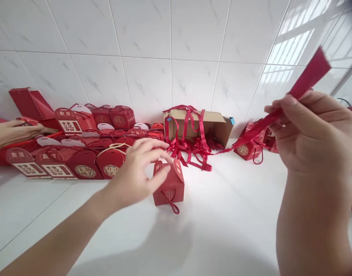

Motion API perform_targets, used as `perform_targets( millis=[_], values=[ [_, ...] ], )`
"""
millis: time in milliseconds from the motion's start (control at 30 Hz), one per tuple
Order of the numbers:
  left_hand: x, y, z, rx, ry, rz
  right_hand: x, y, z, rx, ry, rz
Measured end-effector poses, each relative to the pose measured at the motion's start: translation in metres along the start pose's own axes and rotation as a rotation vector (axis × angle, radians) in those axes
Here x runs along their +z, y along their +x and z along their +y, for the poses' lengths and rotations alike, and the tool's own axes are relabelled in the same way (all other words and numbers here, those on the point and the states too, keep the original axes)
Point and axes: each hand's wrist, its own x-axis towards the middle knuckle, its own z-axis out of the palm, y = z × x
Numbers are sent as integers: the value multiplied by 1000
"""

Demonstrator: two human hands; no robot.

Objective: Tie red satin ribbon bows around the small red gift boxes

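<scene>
Raised at the right, my right hand (311, 119) pinches a dark red ribbon (258, 124) near one end. That end sticks up past the fingers, and the rest trails down left toward a heap of ribbons (190, 143). My left hand (145, 166) has its fingers apart and slightly blurred, with nothing seen in it. It hovers beside a small red gift box (170, 186) standing on the white surface. The box's rounded top flaps stand up, and a dark red cord loop hangs at its front. My left fingers partly cover the box's top; contact is unclear.
A cardboard box (219, 124) lies open on its side by the tiled wall, ribbons spilling out. Rows of red gift boxes (86, 165) stand at left, where another person's hands (17, 134) work. More red boxes (247, 147) stand at right.
</scene>
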Motion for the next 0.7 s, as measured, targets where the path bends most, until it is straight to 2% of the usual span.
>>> perform_targets(
  millis=[100,167,300,367,433,533,700],
  values=[
    [-18,17,-5,-89,113,-190,2,-5,-5,86,-16,-97],
    [-19,20,-7,-120,163,-327,6,-8,3,212,-82,-286],
    [3,17,-13,-269,167,-529,22,-14,32,561,-343,-806],
    [16,18,-17,-334,141,-634,32,-18,48,682,-419,-980],
    [23,20,-21,-368,99,-716,41,-24,58,737,-481,-1116],
    [27,25,-25,-371,27,-773,48,-30,66,737,-585,-1226],
    [29,27,-27,-316,-65,-770,47,-31,67,734,-652,-1285]
  ],
)
